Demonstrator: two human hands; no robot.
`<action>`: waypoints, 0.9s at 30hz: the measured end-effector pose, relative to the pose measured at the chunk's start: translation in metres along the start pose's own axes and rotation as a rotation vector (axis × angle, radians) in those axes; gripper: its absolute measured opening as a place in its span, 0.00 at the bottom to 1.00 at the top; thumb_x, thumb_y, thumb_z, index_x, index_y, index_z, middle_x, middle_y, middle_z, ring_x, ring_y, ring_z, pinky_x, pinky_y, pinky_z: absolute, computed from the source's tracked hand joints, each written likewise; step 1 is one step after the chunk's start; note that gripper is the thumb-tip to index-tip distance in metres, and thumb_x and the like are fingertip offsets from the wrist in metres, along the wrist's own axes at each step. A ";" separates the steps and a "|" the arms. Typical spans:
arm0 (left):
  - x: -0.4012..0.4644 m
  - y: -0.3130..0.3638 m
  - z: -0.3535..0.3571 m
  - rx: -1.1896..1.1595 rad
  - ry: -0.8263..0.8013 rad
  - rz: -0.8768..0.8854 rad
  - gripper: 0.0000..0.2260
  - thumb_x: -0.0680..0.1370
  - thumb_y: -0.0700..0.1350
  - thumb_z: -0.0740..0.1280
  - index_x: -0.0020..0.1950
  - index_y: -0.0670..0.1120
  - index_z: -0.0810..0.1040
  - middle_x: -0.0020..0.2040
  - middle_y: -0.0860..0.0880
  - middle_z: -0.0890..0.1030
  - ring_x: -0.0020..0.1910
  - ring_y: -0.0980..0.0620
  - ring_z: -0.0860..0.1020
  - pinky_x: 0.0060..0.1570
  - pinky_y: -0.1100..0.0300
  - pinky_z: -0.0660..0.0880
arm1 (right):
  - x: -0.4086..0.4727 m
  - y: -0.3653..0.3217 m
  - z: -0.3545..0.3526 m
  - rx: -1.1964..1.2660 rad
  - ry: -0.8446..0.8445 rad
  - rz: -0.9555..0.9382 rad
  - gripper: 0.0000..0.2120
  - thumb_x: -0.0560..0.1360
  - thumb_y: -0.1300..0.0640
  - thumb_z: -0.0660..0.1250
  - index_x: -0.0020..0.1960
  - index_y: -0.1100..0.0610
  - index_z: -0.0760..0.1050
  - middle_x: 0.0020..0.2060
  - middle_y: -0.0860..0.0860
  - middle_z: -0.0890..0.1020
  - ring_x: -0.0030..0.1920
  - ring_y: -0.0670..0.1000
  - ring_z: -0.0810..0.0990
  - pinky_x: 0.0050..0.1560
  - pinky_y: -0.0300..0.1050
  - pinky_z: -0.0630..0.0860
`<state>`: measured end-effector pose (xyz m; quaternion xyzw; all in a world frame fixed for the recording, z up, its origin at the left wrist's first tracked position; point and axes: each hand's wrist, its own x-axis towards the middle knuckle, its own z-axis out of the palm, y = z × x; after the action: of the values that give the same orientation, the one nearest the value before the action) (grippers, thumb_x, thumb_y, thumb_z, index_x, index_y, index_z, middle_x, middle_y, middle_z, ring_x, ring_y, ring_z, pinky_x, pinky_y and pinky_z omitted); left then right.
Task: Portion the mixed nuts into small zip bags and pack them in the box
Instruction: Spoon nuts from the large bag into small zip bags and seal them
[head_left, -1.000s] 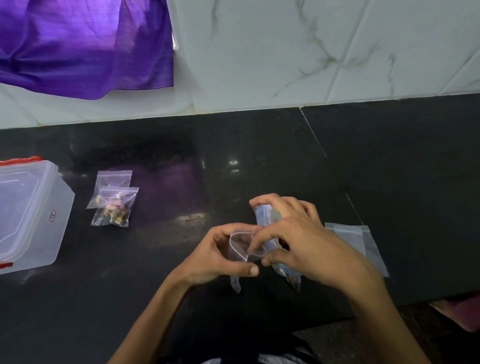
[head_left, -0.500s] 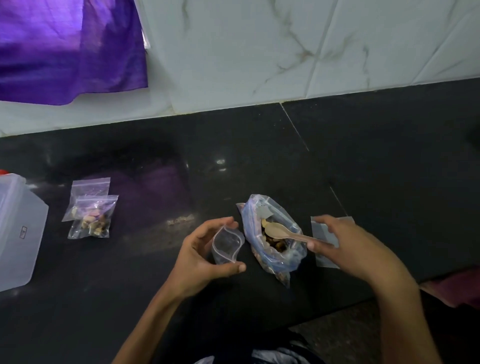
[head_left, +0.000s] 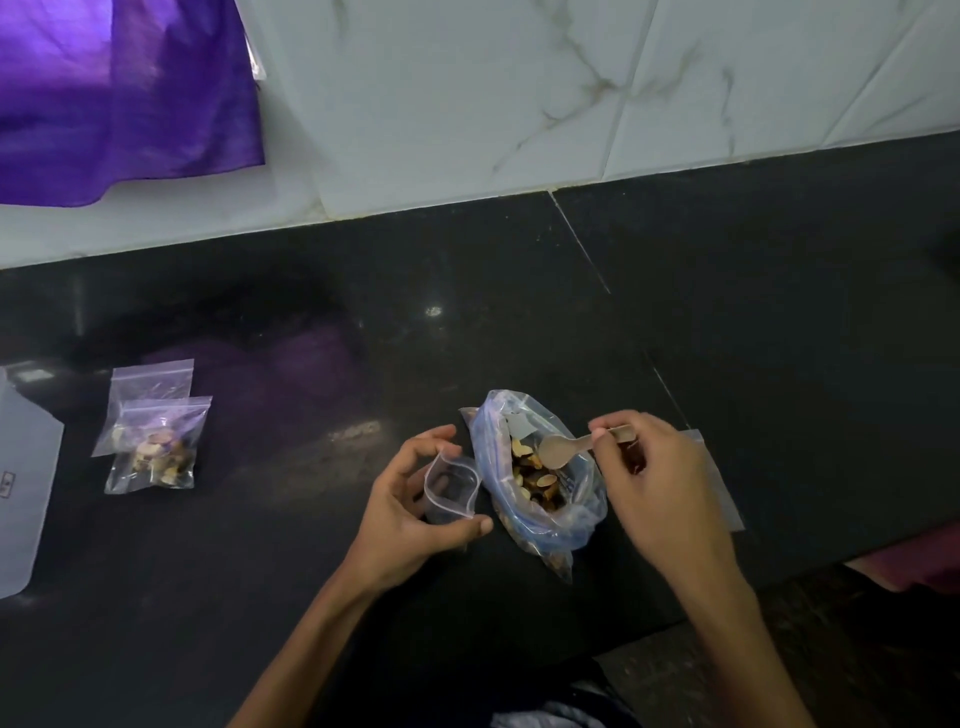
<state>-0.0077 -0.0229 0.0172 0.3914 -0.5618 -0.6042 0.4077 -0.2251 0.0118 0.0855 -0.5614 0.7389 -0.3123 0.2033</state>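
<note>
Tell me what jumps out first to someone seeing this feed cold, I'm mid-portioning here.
The eye lands at centre: the right hand pinches a small wooden spoon over the big open bag of mixed nuts on the black counter, while the left hand holds an empty small zip bag open beside it. Next comes the purple cloth hanging top left, then two filled zip bags lying left near the clear box.

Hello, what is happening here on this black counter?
A person is portioning nuts. The left hand holds a small clear zip bag open and empty. The right hand pinches a small wooden spoon over the large blue-tinted plastic bag of mixed nuts. Two small filled zip bags lie to the left, beside the translucent plastic box, not yet packed. Spare flat bags lie under the right hand.
</note>
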 end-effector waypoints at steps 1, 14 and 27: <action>0.002 0.000 0.001 -0.010 0.000 0.007 0.28 0.57 0.41 0.78 0.54 0.38 0.73 0.68 0.45 0.69 0.61 0.61 0.76 0.52 0.68 0.75 | 0.000 0.001 0.004 -0.025 -0.011 -0.052 0.06 0.78 0.53 0.61 0.50 0.50 0.76 0.40 0.40 0.76 0.39 0.37 0.76 0.40 0.28 0.71; 0.019 -0.015 0.011 -0.245 -0.083 0.046 0.24 0.63 0.28 0.75 0.55 0.37 0.71 0.68 0.40 0.71 0.64 0.39 0.75 0.57 0.51 0.76 | -0.011 0.017 0.033 0.281 -0.016 0.100 0.09 0.79 0.51 0.57 0.48 0.49 0.76 0.33 0.46 0.78 0.36 0.40 0.78 0.33 0.33 0.73; 0.024 -0.015 0.012 -0.219 -0.082 0.020 0.22 0.62 0.32 0.76 0.52 0.43 0.75 0.69 0.39 0.68 0.68 0.43 0.71 0.58 0.54 0.76 | -0.002 0.006 0.036 0.745 -0.193 0.679 0.09 0.81 0.58 0.57 0.53 0.59 0.75 0.37 0.51 0.85 0.21 0.45 0.73 0.22 0.34 0.69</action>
<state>-0.0280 -0.0401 0.0027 0.3139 -0.5125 -0.6733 0.4307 -0.2049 0.0062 0.0555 -0.2055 0.6960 -0.4173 0.5469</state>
